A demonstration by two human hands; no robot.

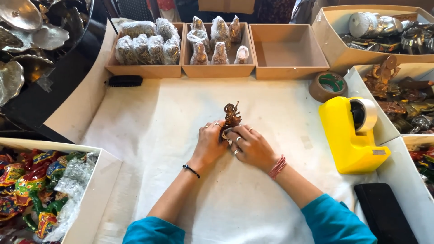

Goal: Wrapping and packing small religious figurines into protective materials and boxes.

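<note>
A small brown metal figurine (232, 114) stands upright on the white cloth (181, 117) in the middle of the table. My left hand (210, 144) and my right hand (250, 145) meet at its base, fingers curled around the bottom of it. Both hands wear rings. A black bracelet circles the left wrist and a pink thread band the right. The figurine's base is hidden behind my fingers.
Three cardboard trays stand at the back: wrapped bundles (147, 45), wrapped figurines (219, 40), and an empty tray (287, 49). A yellow tape dispenser (352, 135) and a brown tape roll (327, 86) sit right. Boxes of painted figures (40, 190) and metal pieces (398, 99) flank the table.
</note>
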